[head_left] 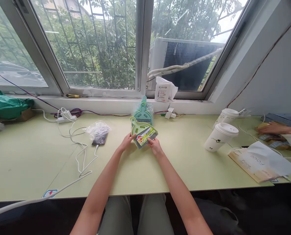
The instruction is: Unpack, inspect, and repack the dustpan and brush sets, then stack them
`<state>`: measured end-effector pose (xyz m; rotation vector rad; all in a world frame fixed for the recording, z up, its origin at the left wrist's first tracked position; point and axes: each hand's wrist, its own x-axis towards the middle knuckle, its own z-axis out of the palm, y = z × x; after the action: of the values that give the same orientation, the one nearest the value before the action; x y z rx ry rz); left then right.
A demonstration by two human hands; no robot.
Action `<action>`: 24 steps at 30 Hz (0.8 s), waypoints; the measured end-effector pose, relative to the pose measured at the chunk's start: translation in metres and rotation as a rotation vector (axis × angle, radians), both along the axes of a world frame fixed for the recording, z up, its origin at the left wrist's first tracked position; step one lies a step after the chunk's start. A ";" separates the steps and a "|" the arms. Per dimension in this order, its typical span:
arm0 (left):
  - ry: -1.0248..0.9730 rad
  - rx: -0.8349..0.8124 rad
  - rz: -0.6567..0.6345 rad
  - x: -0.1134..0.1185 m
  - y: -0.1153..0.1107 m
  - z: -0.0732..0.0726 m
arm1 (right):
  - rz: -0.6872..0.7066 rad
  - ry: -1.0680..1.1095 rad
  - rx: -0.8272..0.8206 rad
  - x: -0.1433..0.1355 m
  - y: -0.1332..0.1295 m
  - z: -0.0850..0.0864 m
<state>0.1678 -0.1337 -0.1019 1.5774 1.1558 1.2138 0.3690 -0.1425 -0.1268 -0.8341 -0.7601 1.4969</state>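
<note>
Both hands hold a light green dustpan-and-brush set with a bright printed label, tilted above the table's middle. My left hand grips its left edge, fingers partly behind it. My right hand pinches the lower right edge beside the label. Just behind, a row of similar teal dustpan sets stands against the window sill, with clear plastic around it. The held set overlaps the front of that row.
On the left lie a phone under crumpled plastic, white cables and a power strip. To the right stand two paper cups and a tissue pack. Another person's hand is at far right.
</note>
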 end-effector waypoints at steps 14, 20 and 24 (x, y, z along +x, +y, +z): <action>0.847 0.029 -0.105 -0.060 -0.021 0.018 | -0.074 0.044 0.039 0.003 0.005 0.003; 0.987 0.189 0.309 -0.060 -0.044 -0.003 | -0.022 -0.016 0.020 -0.002 0.002 0.007; 1.186 0.074 0.336 -0.054 -0.036 -0.007 | 0.059 -0.079 0.027 -0.001 -0.006 0.012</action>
<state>0.1142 -0.1695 -0.1088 2.2910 2.1714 0.3978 0.3678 -0.1483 -0.1149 -0.8606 -0.8680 1.5094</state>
